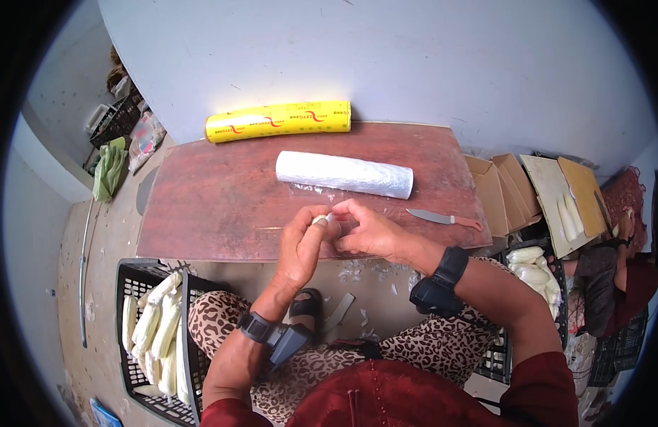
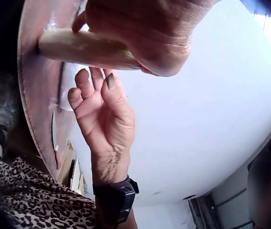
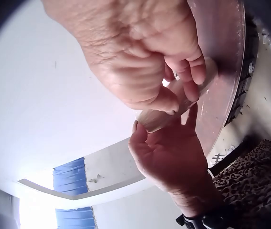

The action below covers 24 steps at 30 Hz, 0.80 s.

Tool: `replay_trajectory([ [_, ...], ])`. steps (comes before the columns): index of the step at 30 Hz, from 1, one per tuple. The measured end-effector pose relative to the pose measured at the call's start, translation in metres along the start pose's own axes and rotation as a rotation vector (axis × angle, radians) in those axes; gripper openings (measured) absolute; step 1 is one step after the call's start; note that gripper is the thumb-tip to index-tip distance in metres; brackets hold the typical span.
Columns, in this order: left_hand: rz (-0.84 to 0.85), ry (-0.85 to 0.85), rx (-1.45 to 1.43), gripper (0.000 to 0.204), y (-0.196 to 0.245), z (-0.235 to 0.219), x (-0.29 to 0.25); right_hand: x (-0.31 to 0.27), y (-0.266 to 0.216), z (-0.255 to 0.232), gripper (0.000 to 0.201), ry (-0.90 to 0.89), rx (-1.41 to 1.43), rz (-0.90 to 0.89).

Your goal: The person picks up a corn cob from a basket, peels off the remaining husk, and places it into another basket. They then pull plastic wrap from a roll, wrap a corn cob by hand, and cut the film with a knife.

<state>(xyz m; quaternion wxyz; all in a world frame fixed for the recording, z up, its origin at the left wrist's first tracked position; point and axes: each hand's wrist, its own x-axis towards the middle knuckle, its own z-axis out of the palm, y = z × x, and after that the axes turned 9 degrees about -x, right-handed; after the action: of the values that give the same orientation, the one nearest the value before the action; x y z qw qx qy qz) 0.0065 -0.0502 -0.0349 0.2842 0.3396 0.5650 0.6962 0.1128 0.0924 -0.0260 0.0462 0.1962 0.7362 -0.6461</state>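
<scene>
A pale, long vegetable with a glossy surface points away from the left hand, which grips it. In the head view the left hand mostly hides the piece. The right hand is close beside it, fingers loosely bent; its palm and spread fingers show in the left wrist view, the right hand lying below the vegetable. From the right wrist, the right hand passes over the vegetable, fingertips at its side, while the left hand holds it from beneath.
On the red-brown table lie a clear film roll, a yellow roll and a knife. A black crate of pale vegetables stands at left. More wrapped ones and cardboard are at right, near another person.
</scene>
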Motion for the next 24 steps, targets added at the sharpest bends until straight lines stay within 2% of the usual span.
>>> replay_trajectory([
  [2,-0.016,0.002,-0.024,0.023,0.003,0.002,0.0,0.006,0.01,0.008,0.065,0.063,-0.173,0.002],
  [4,-0.045,0.007,-0.052,0.02,0.008,0.005,-0.002,0.012,0.017,0.011,0.065,0.074,-0.18,0.006],
  [7,-0.085,0.037,-0.131,0.016,0.017,0.012,-0.006,0.006,-0.002,0.009,0.064,0.042,-0.286,0.095],
  [8,-0.074,0.041,-0.107,0.016,0.015,0.011,-0.007,0.003,-0.009,0.008,0.064,0.022,-0.337,0.138],
  [11,-0.03,0.051,0.004,0.016,0.004,0.008,-0.008,0.003,-0.009,0.013,0.06,0.025,-0.398,0.082],
  [13,0.019,0.06,0.125,0.017,-0.004,0.008,-0.01,0.005,-0.01,0.017,0.059,0.019,-0.388,0.058],
  [20,0.105,0.102,0.248,0.016,0.0,0.011,-0.016,0.019,0.017,0.02,0.056,0.01,-0.44,-0.079],
  [23,0.079,0.116,0.168,0.015,-0.005,0.012,-0.016,0.022,0.024,0.024,0.051,0.019,-0.255,-0.092],
  [24,0.069,0.124,0.113,0.014,-0.007,0.013,-0.017,0.019,0.02,0.022,0.051,-0.018,-0.152,-0.008],
])
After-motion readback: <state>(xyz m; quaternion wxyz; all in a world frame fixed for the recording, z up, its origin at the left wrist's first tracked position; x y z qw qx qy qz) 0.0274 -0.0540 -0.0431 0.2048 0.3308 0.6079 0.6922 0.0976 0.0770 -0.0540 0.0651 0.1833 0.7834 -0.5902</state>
